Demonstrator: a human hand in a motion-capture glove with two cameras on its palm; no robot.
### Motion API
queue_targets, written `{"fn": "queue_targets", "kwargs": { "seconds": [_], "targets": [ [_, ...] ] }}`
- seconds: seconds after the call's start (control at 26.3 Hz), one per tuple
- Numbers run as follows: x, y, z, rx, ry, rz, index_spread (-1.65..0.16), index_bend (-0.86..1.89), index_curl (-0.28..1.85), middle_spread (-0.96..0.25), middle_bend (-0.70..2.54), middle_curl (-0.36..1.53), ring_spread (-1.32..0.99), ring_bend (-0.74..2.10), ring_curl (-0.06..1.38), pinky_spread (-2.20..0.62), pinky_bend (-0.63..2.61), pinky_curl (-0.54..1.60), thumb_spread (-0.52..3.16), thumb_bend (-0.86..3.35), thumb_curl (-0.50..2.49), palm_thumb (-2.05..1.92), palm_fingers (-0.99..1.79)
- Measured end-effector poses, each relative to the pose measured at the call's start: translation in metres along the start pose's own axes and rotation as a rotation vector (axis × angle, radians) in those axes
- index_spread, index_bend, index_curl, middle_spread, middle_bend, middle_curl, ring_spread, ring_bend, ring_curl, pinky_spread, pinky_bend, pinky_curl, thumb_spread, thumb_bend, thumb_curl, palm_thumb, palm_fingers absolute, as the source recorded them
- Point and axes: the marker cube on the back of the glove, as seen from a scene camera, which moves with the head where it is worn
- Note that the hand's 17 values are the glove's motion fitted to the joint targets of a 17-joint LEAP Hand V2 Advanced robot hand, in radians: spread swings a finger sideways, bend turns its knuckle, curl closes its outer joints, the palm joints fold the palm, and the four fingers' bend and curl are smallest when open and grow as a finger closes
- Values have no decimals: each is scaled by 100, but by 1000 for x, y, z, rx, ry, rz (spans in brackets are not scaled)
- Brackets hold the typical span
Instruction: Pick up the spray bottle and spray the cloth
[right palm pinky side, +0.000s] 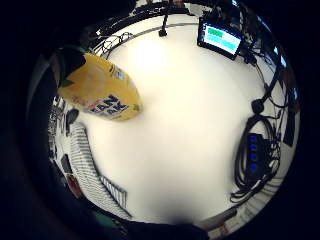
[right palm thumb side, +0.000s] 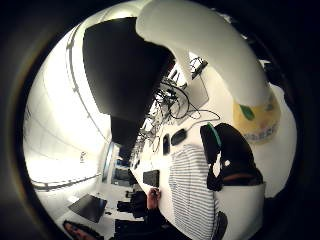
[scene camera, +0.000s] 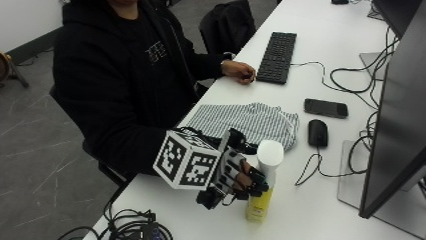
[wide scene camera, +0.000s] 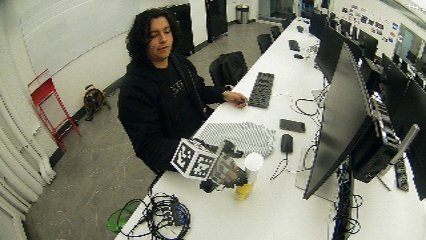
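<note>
Spray bottle (scene camera: 261, 192), a yellow plastic body under a tall white cap, stood upright on the white surface (scene camera: 313, 210) near its front edge, just beside the striped grey-and-white cloth (scene camera: 249, 122) and well apart from the black keyboard (scene camera: 276, 56). The black-gloved right hand (scene camera: 243, 177) was against the bottle's side with its fingers curled round the neck below the cap. Whether the base had left the surface could not be settled: in the outside view it appeared to rest there.

Judgement on the step in hand: the grasp looked to be in place and the lift was due. The bottle should be raised straight up, kept upright, then carried over the cloth with the outlet turned toward the fabric before any press. The white cap appeared to cover the top; if it is a cover, it must come off, or the press must be made from above. The black mouse (scene camera: 317, 132) and its cord lay near the path and should be avoided.

Not made out: no nozzle or trigger was visible in any view. The thumb was hidden behind the bottle. The label was only partly legible in the little-finger view, where the yellow body (right palm pinky side: 102, 90) filled one edge. The bare hand (scene camera: 239, 70) rested by the keyboard, idle.
</note>
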Motion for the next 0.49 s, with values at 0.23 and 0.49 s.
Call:
{"fn": "queue_targets", "kwargs": {
  "seconds": [0.23,0.49],
  "targets": [
    [10,-29,10,41,-204,18,-29,5,12,-10,38,39,-14,63,35,4,48,35,109,8,35,82,67],
    [11,-54,18,8,-419,-9,-32,17,20,-19,45,43,-22,59,35,0,30,31,95,5,40,90,93]
  ]
}}
